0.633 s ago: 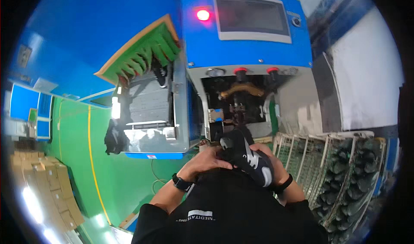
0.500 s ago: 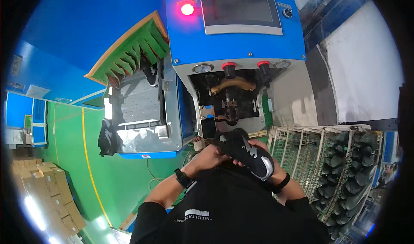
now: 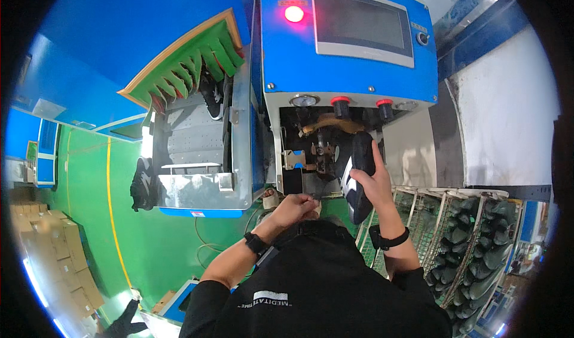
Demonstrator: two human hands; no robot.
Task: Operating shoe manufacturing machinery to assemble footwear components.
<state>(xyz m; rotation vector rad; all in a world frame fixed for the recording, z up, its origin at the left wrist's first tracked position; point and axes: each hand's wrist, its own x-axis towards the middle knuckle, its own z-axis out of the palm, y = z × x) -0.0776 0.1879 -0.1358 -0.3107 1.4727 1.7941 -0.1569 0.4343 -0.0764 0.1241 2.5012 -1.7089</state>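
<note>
One shoe, long axis toward machine, right hand gripping it; left hand curled.

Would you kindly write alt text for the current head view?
A person's right hand holds a black shoe before a blue machine with a lit red lamp; the left hand is curled nearby, its contents, if any, unclear. Green flaps hang at left.

Black short-sleeved top, dark matte fabric. Left sleeve and right sleeve plain black, ending near elbows. White rectangular block printed on top, small white lettering along one edge. Left wrist: black watch, squarish case, dark strap. Right wrist: black band. Left grip, right grip: bare hands.
</note>
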